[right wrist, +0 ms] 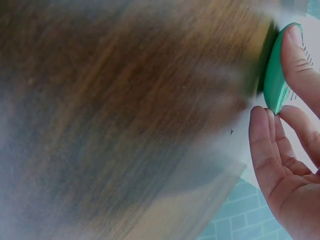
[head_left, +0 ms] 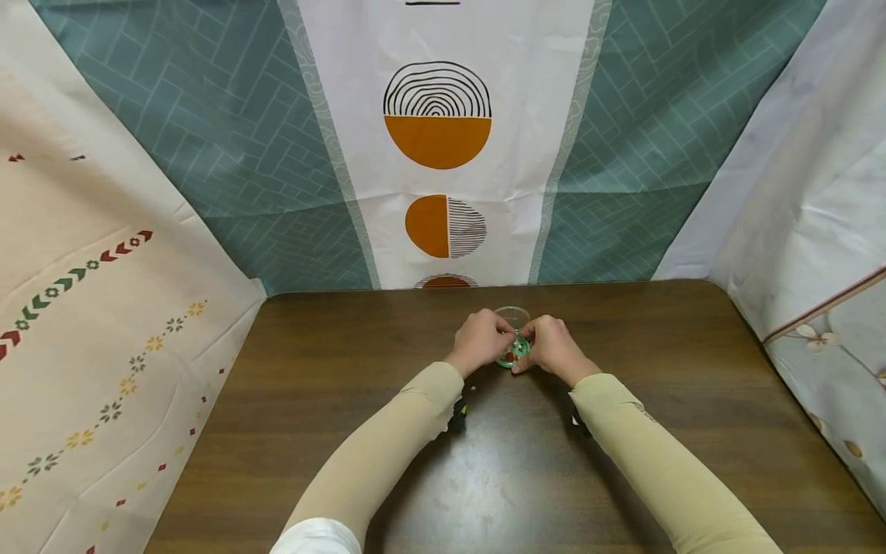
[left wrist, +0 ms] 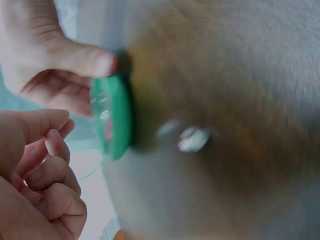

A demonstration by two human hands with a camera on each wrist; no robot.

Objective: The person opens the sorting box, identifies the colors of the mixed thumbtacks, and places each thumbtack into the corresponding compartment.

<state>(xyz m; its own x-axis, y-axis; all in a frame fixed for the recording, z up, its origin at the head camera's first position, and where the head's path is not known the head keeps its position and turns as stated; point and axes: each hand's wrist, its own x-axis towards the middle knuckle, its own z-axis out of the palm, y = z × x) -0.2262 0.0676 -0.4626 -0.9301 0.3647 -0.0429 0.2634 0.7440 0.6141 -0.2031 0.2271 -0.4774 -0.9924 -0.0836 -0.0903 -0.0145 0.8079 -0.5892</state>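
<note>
A small round green case [head_left: 521,350] stands near the table's far edge, with red and shiny bits inside. Behind it rises a clear round lid [head_left: 512,314]. My right hand [head_left: 554,350] grips the case's side, the thumb along its rim and the fingers opposite, as the right wrist view shows at the green shell [right wrist: 276,75]. My left hand [head_left: 479,338] hovers at the case's left, fingers curled and thumb close to the index tip. In the left wrist view that hand [left wrist: 42,170] is apart from the green case [left wrist: 120,117]; anything tiny between its fingertips is hidden.
A shiny clear piece [left wrist: 194,140] lies on the brown wooden table [head_left: 332,431] near the case, blurred. A patterned curtain [head_left: 443,223] hangs behind the far edge, and pale cloths [head_left: 124,369] flank the sides.
</note>
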